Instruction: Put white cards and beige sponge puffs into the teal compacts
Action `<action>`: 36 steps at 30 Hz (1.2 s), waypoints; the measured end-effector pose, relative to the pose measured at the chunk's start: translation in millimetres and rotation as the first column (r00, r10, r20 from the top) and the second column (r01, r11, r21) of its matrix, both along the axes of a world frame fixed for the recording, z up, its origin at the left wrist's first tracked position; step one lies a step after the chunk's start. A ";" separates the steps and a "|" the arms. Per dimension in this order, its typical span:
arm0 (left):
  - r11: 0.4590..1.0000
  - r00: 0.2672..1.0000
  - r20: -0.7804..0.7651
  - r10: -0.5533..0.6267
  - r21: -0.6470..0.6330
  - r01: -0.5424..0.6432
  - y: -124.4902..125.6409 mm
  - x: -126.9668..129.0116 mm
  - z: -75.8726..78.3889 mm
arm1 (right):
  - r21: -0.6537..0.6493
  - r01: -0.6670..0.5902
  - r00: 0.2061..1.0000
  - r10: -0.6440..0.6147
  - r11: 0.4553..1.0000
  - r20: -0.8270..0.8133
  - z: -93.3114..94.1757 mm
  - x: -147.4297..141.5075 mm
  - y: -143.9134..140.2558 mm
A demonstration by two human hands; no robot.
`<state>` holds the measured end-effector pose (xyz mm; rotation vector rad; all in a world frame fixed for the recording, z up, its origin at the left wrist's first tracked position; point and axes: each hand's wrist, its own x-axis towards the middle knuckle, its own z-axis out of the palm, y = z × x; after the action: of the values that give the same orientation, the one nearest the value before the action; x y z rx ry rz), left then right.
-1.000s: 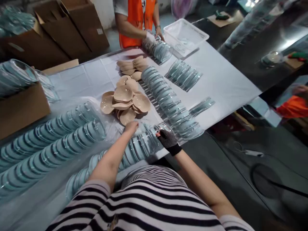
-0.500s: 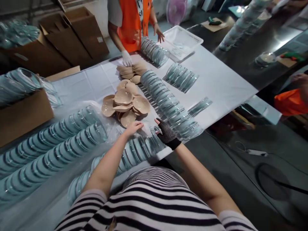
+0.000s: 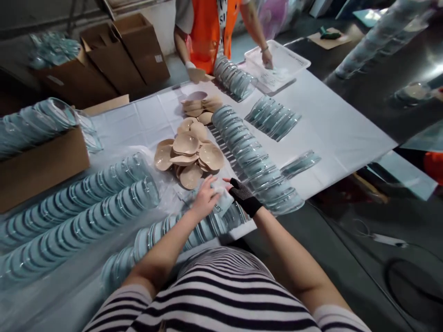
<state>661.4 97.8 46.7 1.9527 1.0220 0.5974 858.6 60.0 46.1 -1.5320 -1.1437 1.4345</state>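
Between my hands is a pale blue card [image 3: 224, 204] with dark printing, partly covered by my fingers. My bare left hand [image 3: 205, 199] has its fingers bent around the card's left side. On the right, my right hand [image 3: 242, 193], in a black dotted fingerless glove, pinches the card's upper right edge with its bare fingertips. Just beyond my left hand is a pile of beige, glossy cup-shaped pieces [image 3: 187, 144]. Below my hands lies a row of clear packs with pale blue inserts [image 3: 180, 230]. Another long row of clear packs [image 3: 256, 161] runs beside my right hand.
Opposite, a person in an orange vest [image 3: 211, 34] reaches into a white basket [image 3: 297, 60] and holds a beige piece. More packed rows [image 3: 86, 216] lie at left beside an open carton [image 3: 44, 170]. Shorter rows of packs [image 3: 273, 117] rest on the white-covered table [image 3: 346, 138].
The blue card has come into view between my hands, and my left hand has moved right onto it. Across the table, the other person's hand has gone into the basket.
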 end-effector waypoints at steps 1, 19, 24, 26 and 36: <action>0.996 0.999 0.029 0.030 0.080 -0.032 1.5 5.4 -0.7 | -0.062 0.030 0.992 -0.037 0.998 -0.120 -3.3 -2.1 -2.8; 0.910 0.801 -0.580 0.146 0.397 0.122 213.2 55.5 -28.1 | 0.125 0.330 0.937 -0.340 0.936 0.077 5.6 39.2 14.9; 0.819 0.932 -0.334 0.141 0.568 0.079 184.5 36.7 13.8 | 0.367 0.161 0.939 -0.257 0.916 0.229 27.7 40.0 29.2; 0.837 0.962 -0.251 0.110 0.545 0.047 158.1 32.9 36.2 | 0.467 0.118 0.910 -0.283 0.876 0.302 36.0 37.8 40.6; 0.995 0.972 0.228 0.048 -0.092 -0.028 51.4 22.7 75.9 | 0.537 0.017 0.937 -0.201 0.843 0.286 99.3 36.4 32.9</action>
<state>684.1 149.2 122.6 1.7442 0.9259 0.7681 895.0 92.9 145.4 -1.4290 -1.4746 0.6976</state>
